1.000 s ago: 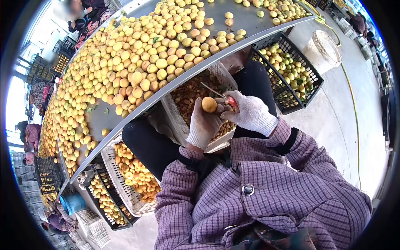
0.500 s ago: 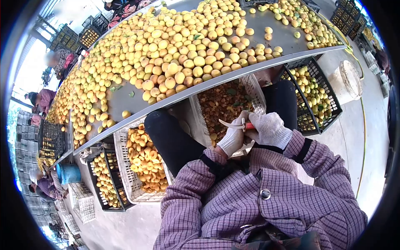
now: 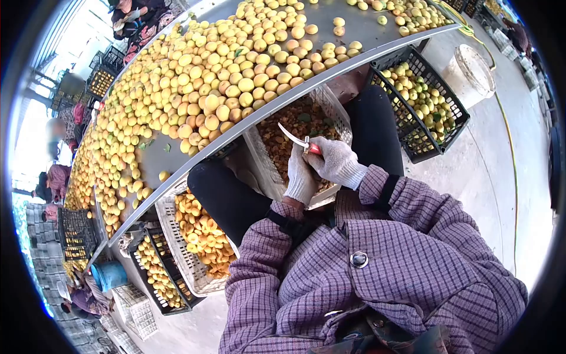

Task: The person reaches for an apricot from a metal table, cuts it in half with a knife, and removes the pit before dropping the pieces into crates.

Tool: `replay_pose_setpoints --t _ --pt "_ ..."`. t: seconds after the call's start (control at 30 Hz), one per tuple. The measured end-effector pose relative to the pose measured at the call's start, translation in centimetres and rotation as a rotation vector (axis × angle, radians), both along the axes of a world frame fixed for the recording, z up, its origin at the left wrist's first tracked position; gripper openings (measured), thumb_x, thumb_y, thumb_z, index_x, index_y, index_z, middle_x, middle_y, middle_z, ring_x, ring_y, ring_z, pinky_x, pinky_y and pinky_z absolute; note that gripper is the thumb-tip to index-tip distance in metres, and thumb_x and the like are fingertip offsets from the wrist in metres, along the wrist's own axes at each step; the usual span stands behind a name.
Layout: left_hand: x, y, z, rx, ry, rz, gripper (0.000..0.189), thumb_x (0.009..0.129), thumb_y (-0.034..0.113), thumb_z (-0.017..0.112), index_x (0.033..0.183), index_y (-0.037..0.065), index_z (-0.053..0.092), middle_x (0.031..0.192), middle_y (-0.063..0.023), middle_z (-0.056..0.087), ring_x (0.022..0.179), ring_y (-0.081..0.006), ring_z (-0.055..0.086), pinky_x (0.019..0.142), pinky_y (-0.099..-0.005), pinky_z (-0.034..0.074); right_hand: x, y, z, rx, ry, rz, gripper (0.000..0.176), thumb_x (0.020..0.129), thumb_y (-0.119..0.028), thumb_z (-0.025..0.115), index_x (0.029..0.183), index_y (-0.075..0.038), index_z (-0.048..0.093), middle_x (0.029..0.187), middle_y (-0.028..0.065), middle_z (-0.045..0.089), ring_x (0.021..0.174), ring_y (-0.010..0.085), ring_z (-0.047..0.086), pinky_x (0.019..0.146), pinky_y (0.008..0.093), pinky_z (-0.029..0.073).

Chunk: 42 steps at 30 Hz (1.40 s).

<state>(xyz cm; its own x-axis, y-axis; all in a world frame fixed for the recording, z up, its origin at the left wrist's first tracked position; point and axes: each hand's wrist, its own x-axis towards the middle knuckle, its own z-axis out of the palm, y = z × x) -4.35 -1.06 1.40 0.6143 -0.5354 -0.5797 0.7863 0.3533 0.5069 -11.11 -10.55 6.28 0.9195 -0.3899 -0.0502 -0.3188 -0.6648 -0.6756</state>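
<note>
My right hand, in a whitish knit glove, is closed round the red handle of a curved knife. Its blade points up and left over a white crate of brown pits and scraps between my knees. Against the knife's base, my left hand, also gloved, has its fingers curled together; whatever they hold is hidden. Just beyond the hands, a metal table carries many yellow apricots.
At my left stands a white crate of halved apricots, beside a black crate of whole ones. Another black crate of apricots is at my right, near a white bucket. A yellow hose runs along the floor. Other people sit along the table's far left.
My hands have risen a little from my lap toward the table, and the knife blade has tilted more upward. The whole view has shifted and turned slightly.
</note>
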Motion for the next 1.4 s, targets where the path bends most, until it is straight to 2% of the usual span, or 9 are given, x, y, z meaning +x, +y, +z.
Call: replay_pose_setpoints --t 0.23,0.33,0.43,0.57,0.63,0.7,0.93,1.23,1.4 --pt "0.1 0.6 1.4 0.099 -0.075 -0.154 0.042 0.101 0.050 0.047 0.109 0.011 0.059 0.095 -0.0065 0.064 0.080 -0.0194 0.065 0.062 -0.0258 0.054 0.9 -0.8 -0.7 0.217 -0.072 -0.232 0.037 0.093 -0.042 0.064 0.101 -0.006 0.067 0.088 0.0172 0.072 0.082 0.0353 0.071 0.073 0.0424 0.055" --pt "0.5 0.2 2.9 -0.165 0.148 -0.145 0.044 0.104 0.046 0.041 0.107 0.006 0.059 0.090 -0.0075 0.063 0.069 -0.0176 0.060 0.054 -0.0260 0.048 1.2 -2.6 -2.4 0.987 -0.316 -0.415 0.031 0.099 -0.034 0.062 0.103 -0.003 0.066 0.080 0.0026 0.067 0.065 0.0134 0.062 0.059 0.0303 0.051" --pt "0.0 0.1 3.8 -0.454 0.081 -0.055 0.052 0.104 0.047 0.043 0.120 0.000 0.057 0.111 -0.0134 0.062 0.107 -0.0274 0.060 0.089 -0.0348 0.052 -1.1 -4.1 -0.7 1.256 -0.223 -0.292 0.028 0.100 -0.032 0.061 0.113 -0.007 0.064 0.073 0.0006 0.062 0.052 0.0055 0.051 0.042 0.0229 0.036" --pt "1.8 1.1 0.7 -0.551 0.056 -0.180 0.052 0.101 0.048 0.051 0.122 0.000 0.056 0.125 -0.0153 0.061 0.119 -0.0303 0.056 0.106 -0.0443 0.044 -2.1 -1.1 2.5 0.918 -0.074 -0.155 0.032 0.101 -0.032 0.058 0.124 -0.010 0.059 0.083 0.0058 0.069 0.063 0.0127 0.064 0.055 0.0254 0.048" --pt "1.6 1.0 0.4 -0.552 0.094 -0.185 0.050 0.101 0.047 0.052 0.123 0.002 0.056 0.124 -0.0149 0.061 0.120 -0.0297 0.056 0.105 -0.0452 0.045 -1.0 0.5 1.2 0.088 -0.208 0.052 0.035 0.099 -0.031 0.060 0.128 -0.012 0.056 0.094 0.0126 0.072 0.082 0.0300 0.071 0.070 0.0365 0.055" --pt "1.4 1.1 0.5 -0.556 0.127 -0.183 0.049 0.101 0.046 0.053 0.125 0.004 0.056 0.124 -0.0144 0.061 0.121 -0.0290 0.056 0.104 -0.0461 0.045 -1.7 0.3 2.3 0.174 -0.056 0.016 0.036 0.096 -0.030 0.061 0.127 -0.012 0.056 0.098 0.0164 0.072 0.094 0.0409 0.069 0.084 0.0439 0.055" --pt "0.6 1.3 4.3 -0.511 0.211 -0.258 0.050 0.100 0.046 0.055 0.129 0.006 0.054 0.116 -0.0136 0.061 0.077 -0.0223 0.060 0.057 -0.0233 0.052 -0.8 -3.8 6.3 1.055 -0.499 -0.152 0.018 0.094 -0.002 0.059 0.112 0.000 0.063 0.085 0.0009 0.059 0.072 0.0084 0.054 0.066 0.0224 0.047" --pt "-0.7 1.5 4.6 -0.280 0.096 -0.408 0.056 0.098 0.048 0.060 0.126 0.000 0.053 0.109 -0.0188 0.065 0.097 -0.0249 0.066 0.079 -0.0328 0.057 0.0 -3.3 5.8 1.483 -0.792 -0.359 0.018 0.097 -0.016 0.061 0.089 0.000 0.063 0.053 -0.0005 0.047 0.039 0.0081 0.035 0.038 0.0247 0.028" --pt "-1.7 0.9 5.0 -0.266 -0.079 -0.518 0.057 0.102 0.054 0.046 0.115 0.000 0.058 0.096 -0.0141 0.068 0.077 -0.0201 0.066 0.067 -0.0268 0.054 -0.2 -2.9 5.7 1.329 -0.797 -0.322 0.029 0.100 -0.029 0.060 0.087 -0.002 0.061 0.056 -0.0007 0.045 0.043 0.0090 0.035 0.043 0.0267 0.027"
